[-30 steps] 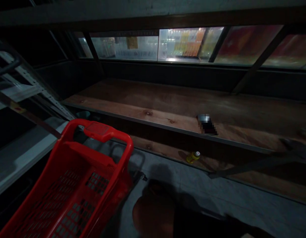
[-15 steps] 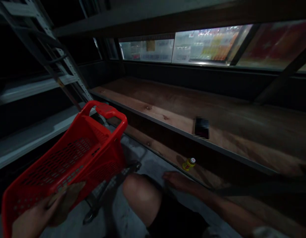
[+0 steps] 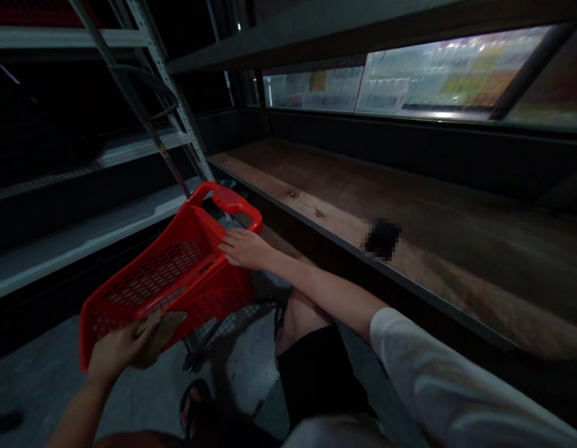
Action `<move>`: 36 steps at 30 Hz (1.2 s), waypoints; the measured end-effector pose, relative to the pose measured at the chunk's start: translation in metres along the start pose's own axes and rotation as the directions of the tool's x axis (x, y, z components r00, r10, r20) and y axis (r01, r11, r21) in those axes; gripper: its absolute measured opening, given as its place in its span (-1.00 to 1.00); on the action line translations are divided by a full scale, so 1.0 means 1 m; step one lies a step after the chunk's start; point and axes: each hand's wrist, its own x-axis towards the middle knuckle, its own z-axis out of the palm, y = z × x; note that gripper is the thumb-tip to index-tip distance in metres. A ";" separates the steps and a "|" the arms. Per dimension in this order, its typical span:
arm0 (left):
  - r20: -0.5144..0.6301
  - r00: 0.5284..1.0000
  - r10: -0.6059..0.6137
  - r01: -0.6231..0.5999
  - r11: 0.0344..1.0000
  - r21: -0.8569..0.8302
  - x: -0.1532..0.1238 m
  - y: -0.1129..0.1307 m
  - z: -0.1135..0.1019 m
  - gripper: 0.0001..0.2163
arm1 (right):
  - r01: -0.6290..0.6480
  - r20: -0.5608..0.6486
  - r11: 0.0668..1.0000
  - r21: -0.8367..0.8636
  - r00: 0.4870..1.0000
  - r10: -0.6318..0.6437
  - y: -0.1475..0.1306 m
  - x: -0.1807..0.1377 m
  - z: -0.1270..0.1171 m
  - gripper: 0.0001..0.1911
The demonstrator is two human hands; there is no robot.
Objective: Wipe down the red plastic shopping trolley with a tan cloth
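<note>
A red plastic shopping basket (image 3: 176, 274) lies tilted on its side low in front of me, its handle (image 3: 232, 202) pointing toward the shelves. My left hand (image 3: 129, 342) grips the basket's near rim, fingers curled over the edge. My right hand (image 3: 244, 247) rests on the basket's far rim just below the handle, fingers bent onto the plastic. My bare knee (image 3: 300, 314) shows beneath my right forearm. The inside of the basket looks empty from here.
A long wooden shelf (image 3: 339, 199) runs to the right with a small dark blurred object (image 3: 383, 239) near its front edge. Metal shelf uprights (image 3: 171, 93) and pale shelves (image 3: 83, 230) stand to the left. Lit store displays (image 3: 409, 81) show behind the shelf.
My right hand rose from the floor near the lower shelf onto the basket's rim. The view swung left, and the small yellow bottle under the shelf dropped out of sight.
</note>
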 end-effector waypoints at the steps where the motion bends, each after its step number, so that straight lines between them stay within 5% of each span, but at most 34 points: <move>1: -0.009 0.999 0.032 -0.031 0.999 0.041 -0.008 0.007 -0.003 -0.65 | 0.000 0.046 1.000 -0.023 0.999 0.001 -0.003 0.004 0.002 -0.58; 7: -0.109 0.994 0.007 -0.008 1.000 -0.002 -0.036 0.053 -0.010 -0.67 | -0.066 0.056 0.990 -0.127 0.996 0.074 -0.010 0.001 0.005 -0.43; 11: -0.187 0.980 -0.060 0.049 0.997 -0.064 -0.026 0.109 0.008 -0.45 | -0.101 -0.008 0.978 -0.182 0.995 0.102 -0.013 0.005 0.008 -0.39; 15: -0.296 0.955 -0.015 -0.024 0.992 -0.128 -0.012 0.179 0.026 -0.42 | -0.099 -0.029 0.967 -0.234 0.995 0.094 -0.024 0.004 0.007 -0.45; 17: -0.385 0.922 0.027 -0.101 0.980 -0.174 -0.008 0.193 0.035 -0.41 | -0.108 -0.033 0.968 -0.225 0.994 0.103 -0.024 0.002 0.009 -0.45; 20: -0.453 0.886 0.096 -0.190 0.968 -0.166 -0.008 0.174 0.050 -0.46 | -0.150 -0.078 0.975 -0.163 0.987 0.138 -0.021 -0.002 0.017 -0.43; 24: -0.459 0.882 0.108 -0.159 0.985 -0.074 -0.018 0.107 0.065 -0.53 | -0.177 -0.121 0.981 -0.085 0.979 0.166 -0.022 -0.009 0.023 -0.42; 29: -0.344 0.933 0.109 -0.157 0.981 -0.115 -0.034 0.050 0.057 -0.64 | -0.069 -0.098 0.997 -0.036 0.993 0.065 -0.001 -0.018 -0.013 -0.44; 33: -0.398 0.916 -0.047 -0.050 0.972 -0.230 -0.037 0.048 0.041 -0.59 | -0.196 -0.212 0.980 0.040 0.957 0.200 0.050 -0.029 -0.032 -0.49; 36: -0.520 0.821 -0.236 -0.037 0.887 -0.461 -0.033 0.077 0.021 -0.47 | -0.282 -0.212 0.928 0.244 0.918 0.334 0.072 -0.032 -0.015 -0.52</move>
